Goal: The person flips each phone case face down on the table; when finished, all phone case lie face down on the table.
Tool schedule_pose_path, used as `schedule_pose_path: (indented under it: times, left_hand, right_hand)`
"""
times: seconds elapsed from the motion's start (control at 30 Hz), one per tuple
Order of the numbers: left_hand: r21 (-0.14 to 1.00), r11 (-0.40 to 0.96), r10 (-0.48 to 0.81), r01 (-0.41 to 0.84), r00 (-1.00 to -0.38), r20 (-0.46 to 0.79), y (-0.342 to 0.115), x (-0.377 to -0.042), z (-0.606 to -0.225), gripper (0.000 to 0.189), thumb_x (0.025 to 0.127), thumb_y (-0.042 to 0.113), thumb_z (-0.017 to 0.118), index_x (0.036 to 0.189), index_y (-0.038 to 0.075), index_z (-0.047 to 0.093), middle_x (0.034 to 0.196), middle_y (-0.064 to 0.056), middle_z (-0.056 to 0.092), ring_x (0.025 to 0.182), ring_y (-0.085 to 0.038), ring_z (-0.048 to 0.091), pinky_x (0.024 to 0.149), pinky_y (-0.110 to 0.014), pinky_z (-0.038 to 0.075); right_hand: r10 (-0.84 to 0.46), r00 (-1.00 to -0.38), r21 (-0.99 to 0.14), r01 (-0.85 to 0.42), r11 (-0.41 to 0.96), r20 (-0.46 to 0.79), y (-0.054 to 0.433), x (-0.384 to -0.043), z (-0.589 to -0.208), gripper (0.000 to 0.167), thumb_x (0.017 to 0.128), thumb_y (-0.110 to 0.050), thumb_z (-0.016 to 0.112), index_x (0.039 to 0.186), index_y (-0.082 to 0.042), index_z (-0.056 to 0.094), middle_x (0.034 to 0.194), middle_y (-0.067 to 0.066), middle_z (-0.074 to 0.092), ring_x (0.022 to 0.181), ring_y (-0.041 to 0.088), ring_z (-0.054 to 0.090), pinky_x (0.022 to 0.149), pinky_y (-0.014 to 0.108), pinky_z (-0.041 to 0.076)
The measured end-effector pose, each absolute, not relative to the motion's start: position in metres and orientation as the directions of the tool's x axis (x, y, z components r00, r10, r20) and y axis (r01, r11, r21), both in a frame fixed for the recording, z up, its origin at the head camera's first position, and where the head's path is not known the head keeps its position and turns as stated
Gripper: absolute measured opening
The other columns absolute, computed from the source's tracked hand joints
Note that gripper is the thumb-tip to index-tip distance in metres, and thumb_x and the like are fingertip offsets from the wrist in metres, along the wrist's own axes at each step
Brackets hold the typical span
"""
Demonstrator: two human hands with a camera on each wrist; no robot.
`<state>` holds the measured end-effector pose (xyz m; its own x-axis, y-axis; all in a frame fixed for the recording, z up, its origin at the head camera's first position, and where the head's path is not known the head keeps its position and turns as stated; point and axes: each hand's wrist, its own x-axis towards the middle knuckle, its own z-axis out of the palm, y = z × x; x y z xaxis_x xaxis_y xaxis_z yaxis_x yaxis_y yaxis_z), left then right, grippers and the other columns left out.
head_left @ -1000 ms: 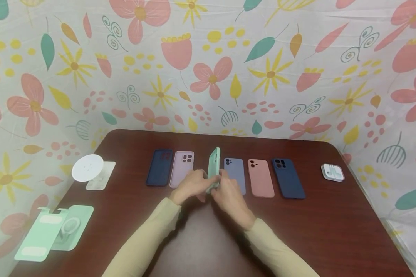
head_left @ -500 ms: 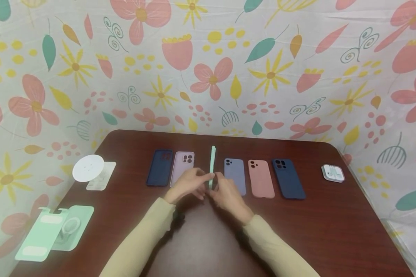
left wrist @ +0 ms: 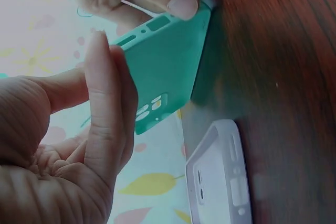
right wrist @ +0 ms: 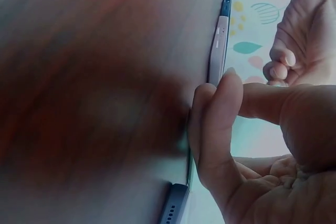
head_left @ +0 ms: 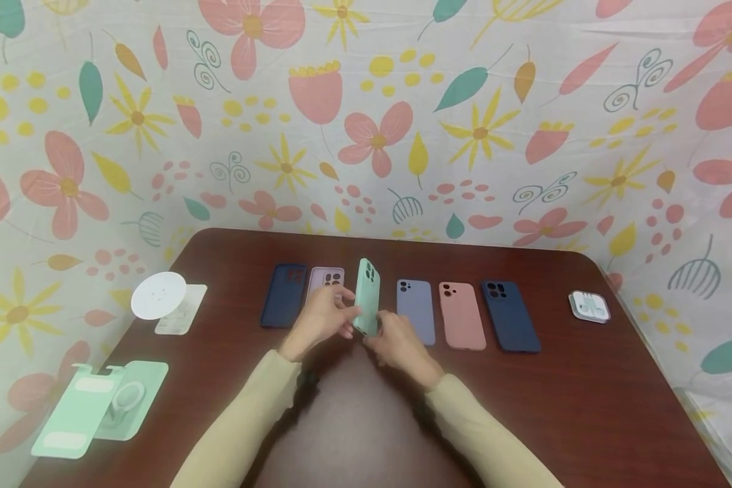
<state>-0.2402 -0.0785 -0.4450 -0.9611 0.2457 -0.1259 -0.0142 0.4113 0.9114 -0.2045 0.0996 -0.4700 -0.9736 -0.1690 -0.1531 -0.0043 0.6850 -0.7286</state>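
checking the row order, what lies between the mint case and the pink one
In the head view, the light blue case, partly hidden by the right hand, lies between the mint case and the pink case.

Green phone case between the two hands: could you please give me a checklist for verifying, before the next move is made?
1. Green phone case held by the right hand: ok, pinched at its bottom edge.
2. Left hand also gripping it: cannot tell; the fingers are close to its edge, but contact is unclear.
3. Camera holes at the upper end: ok.
4. Bottom of the case off the table: cannot tell.
5. Purple case fully visible in the head view: not ok, the left hand covers its lower part.
6. Light blue case lying flat: ok.
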Motion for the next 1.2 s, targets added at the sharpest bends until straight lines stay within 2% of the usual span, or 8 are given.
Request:
schedule_pose_path:
  times: [0.33,0.57,0.73,0.83,1.0,1.2]
  left_hand:
    - [0.887,0.461,0.240,-0.010,-0.961,-0.136,-0.083,-0.240,-0.449,0.035,0.098,0.006,0.079,0.129,-0.008,0.069,0.095,-0.019,0.075,0.051,-0.013,0.071,0.061,-0.040,0.067]
    - [0.837,0.547,0.259,0.026,-0.956,-0.140,-0.080,-0.240,-0.453,0.034,0.099,0.004,0.076,0.128,-0.012,0.068,0.079,-0.016,0.074,0.050,-0.013,0.070,0.056,-0.032,0.064]
    - [0.786,0.616,0.258,0.053,-0.956,-0.138,-0.077,-0.239,-0.457,0.032,0.100,0.007,0.077,0.126,-0.010,0.069,0.076,-0.012,0.075,0.051,-0.013,0.071,0.054,-0.027,0.061]
    - [0.740,0.668,0.257,0.076,-0.957,-0.133,-0.074,-0.238,-0.458,0.026,0.100,0.008,0.076,0.120,-0.008,0.072,0.075,-0.010,0.074,0.050,-0.011,0.070,0.052,-0.023,0.056]
    - [0.679,0.726,0.266,0.108,-0.955,-0.133,-0.070,-0.239,-0.461,0.012,0.101,0.007,0.074,0.100,-0.004,0.074,0.072,-0.010,0.073,0.050,-0.013,0.070,0.050,-0.023,0.053]
    - [0.659,0.739,0.288,0.136,-0.949,-0.127,-0.070,-0.262,-0.496,0.019,0.099,0.010,0.073,0.081,0.005,0.070,0.069,-0.006,0.071,0.048,-0.013,0.070,0.048,-0.026,0.055]
  right_hand:
    - [-0.146,-0.975,-0.721,0.019,0.693,-0.166,0.103,-0.204,-0.469,0.034,0.095,-0.002,0.074,0.126,0.011,0.066,0.080,0.011,0.069,0.051,0.015,0.065,0.048,0.024,0.052]
    - [-0.142,-0.976,-0.701,0.014,0.713,-0.163,0.108,-0.203,-0.471,0.026,0.096,-0.001,0.073,0.119,0.009,0.067,0.078,0.011,0.066,0.053,0.016,0.064,0.050,0.025,0.051]
    - [-0.154,-0.977,-0.702,-0.008,0.712,-0.145,0.115,-0.211,-0.486,0.023,0.093,0.000,0.073,0.114,0.009,0.066,0.076,0.011,0.065,0.053,0.018,0.064,0.049,0.028,0.051]
    - [-0.149,-0.979,-0.690,-0.010,0.724,-0.142,0.118,-0.216,-0.498,0.021,0.094,-0.003,0.073,0.112,0.005,0.067,0.076,0.010,0.066,0.053,0.018,0.065,0.049,0.029,0.051]
    - [-0.150,-0.982,-0.678,-0.031,0.734,-0.117,0.121,-0.221,-0.510,0.014,0.093,-0.003,0.073,0.106,0.002,0.067,0.076,0.008,0.066,0.053,0.016,0.065,0.049,0.029,0.051]
    - [-0.154,-0.983,-0.684,-0.047,0.728,-0.096,0.119,-0.213,-0.496,0.013,0.094,0.001,0.071,0.105,0.006,0.065,0.075,0.012,0.065,0.052,0.019,0.063,0.047,0.029,0.049]
